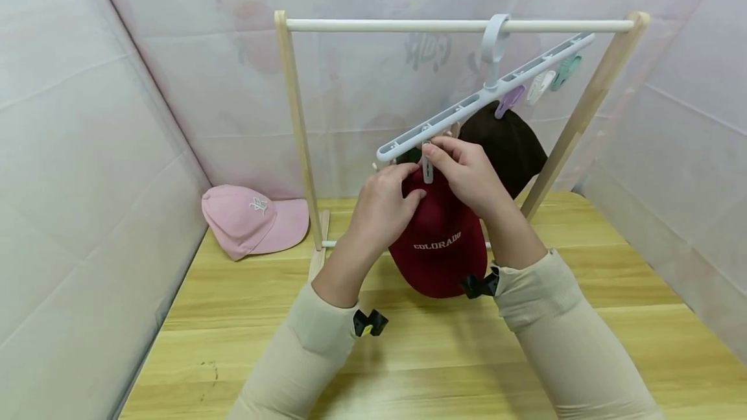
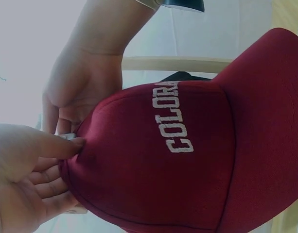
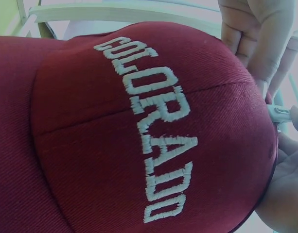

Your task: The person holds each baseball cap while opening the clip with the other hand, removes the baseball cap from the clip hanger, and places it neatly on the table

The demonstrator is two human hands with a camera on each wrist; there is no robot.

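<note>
A wooden counter (image 1: 583,290) is carrying a wooden rack (image 1: 294,122) with a white crossbar, and only the head view is showing all of it. A white clip hanger (image 1: 484,97) is hanging tilted from that bar, its left end lower, with pastel clips dangling near its right end. A dark red cap (image 1: 440,242) lettered COLORADO is hanging below the low end, in front of a brown cap (image 1: 510,144); a pink cap (image 1: 251,219) is lying well apart on the counter at the left. The left hand (image 1: 382,203) is gripping the red cap's top edge, fingers curled on the fabric, which the left wrist view is showing from close up. The right hand (image 1: 467,174) is pinching a grey clip (image 1: 428,164) at that same edge. The right wrist view is filling with the lettering and showing the clip's metal spring (image 3: 281,112), too small to make out from the head.
</note>
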